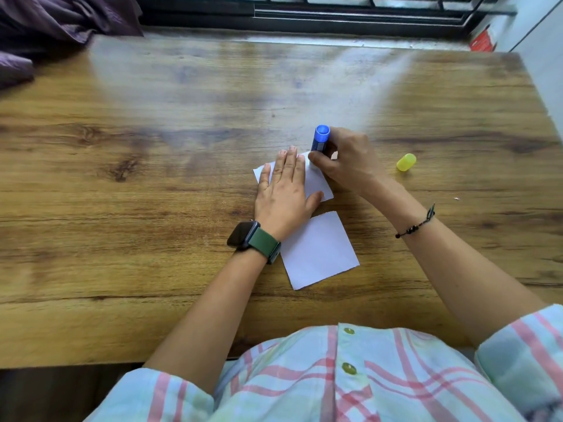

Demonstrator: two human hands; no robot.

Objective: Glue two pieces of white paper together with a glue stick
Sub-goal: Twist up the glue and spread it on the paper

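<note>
Two white paper squares lie on the wooden table (152, 184). The far paper (316, 181) is pinned under my left hand (285, 190), which lies flat with straight fingers. My right hand (344, 162) grips a blue glue stick (320, 140), upright, with its lower end at the far paper's top right corner; the tip is hidden by my fingers. The near paper (320, 249) lies free just below, partly under my left wrist. The yellow cap (406, 162) lies on the table to the right of my right hand.
A purple cloth (54, 22) is bunched at the table's far left corner. A dark window frame (335, 13) runs along the far edge, with a red object (483, 41) at the far right. A white wall borders the table's right side.
</note>
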